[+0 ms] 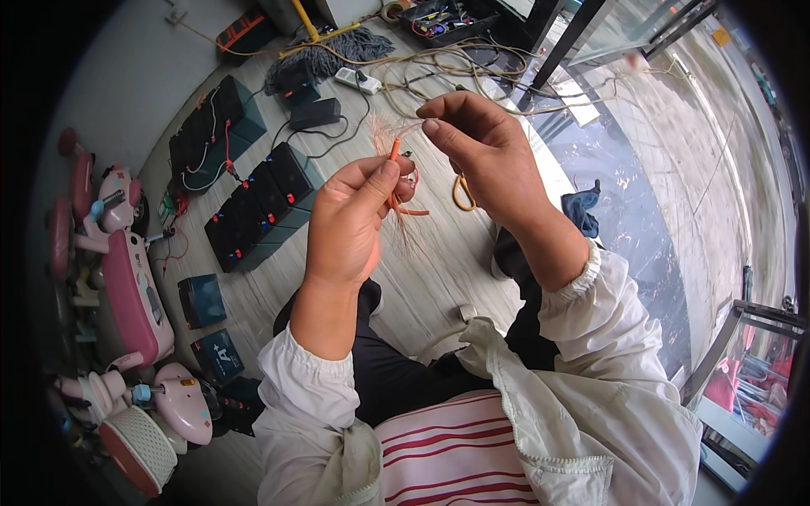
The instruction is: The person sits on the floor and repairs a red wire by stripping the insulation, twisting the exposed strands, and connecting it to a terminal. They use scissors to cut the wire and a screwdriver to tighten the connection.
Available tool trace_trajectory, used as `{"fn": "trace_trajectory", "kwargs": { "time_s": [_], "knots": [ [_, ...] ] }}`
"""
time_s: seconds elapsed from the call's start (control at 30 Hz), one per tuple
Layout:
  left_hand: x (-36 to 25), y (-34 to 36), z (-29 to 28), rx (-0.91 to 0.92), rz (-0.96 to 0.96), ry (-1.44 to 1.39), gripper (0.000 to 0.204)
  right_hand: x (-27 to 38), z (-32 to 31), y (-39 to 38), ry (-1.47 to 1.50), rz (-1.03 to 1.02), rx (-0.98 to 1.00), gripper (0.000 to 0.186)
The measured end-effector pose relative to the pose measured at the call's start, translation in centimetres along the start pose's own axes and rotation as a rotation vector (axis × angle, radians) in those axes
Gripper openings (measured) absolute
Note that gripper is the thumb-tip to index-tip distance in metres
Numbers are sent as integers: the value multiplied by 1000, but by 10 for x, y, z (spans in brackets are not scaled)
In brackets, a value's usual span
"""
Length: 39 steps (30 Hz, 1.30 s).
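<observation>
My left hand [342,223] is closed, thumb and fingers pinching a short orange-red wire [395,150] upright. Fine bare copper strands fray out above and below the fingers, and another orange end pokes out to the right beneath them. Up and to the right, my right hand [502,164] pinches the end of a thin strand [412,127] between thumb and forefinger. That strand bends over from the top of the wire, linking both hands. A yellow loop-shaped handle [463,194] shows on the floor beyond my right wrist; the rest of it is hidden.
Several dark batteries [257,207] with wires stand on the floor at left. Farther off are a black adapter [315,114], white power strip [358,80], grey mop [337,57], tangled cables [472,63] and tool tray [447,21]. A pink ride-on toy [131,291] stands far left.
</observation>
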<state>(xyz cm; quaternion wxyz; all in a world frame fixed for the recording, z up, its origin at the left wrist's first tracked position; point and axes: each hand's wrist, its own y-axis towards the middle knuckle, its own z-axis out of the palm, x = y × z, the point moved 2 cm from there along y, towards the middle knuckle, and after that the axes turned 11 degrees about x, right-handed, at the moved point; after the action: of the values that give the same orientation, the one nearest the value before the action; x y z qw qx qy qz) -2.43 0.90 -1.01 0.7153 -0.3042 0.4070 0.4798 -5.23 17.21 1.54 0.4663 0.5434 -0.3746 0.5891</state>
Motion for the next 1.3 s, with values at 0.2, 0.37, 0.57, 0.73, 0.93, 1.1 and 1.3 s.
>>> {"fn": "trace_trajectory", "kwargs": {
  "time_s": [0.2, 0.37, 0.57, 0.73, 0.93, 1.1, 1.3],
  "knots": [
    [-3, -2, 6, -119, -4, 234, 17, 2, 3, -2, -10, 69, 128, 14],
    [-2, -3, 6, -111, -18, 330, 16, -9, 1, 0, -151, -69, 64, 4],
    [-2, -3, 6, -83, -103, 238, 17, 2, -14, 17, -740, -537, -327, 10],
    [-4, -5, -2, -104, -46, 200, 18, 1, -32, 16, -166, -108, -21, 15],
    [-2, -4, 2, -161, 9, 397, 17, -6, 3, 2, -117, -14, 156, 12],
    [-1, -4, 2, -157, 22, 415, 17, -10, 3, 4, -72, -145, 134, 8],
    [-2, -4, 5, -133, -50, 299, 17, -6, 11, 1, -696, -480, 52, 20]
  ]
}}
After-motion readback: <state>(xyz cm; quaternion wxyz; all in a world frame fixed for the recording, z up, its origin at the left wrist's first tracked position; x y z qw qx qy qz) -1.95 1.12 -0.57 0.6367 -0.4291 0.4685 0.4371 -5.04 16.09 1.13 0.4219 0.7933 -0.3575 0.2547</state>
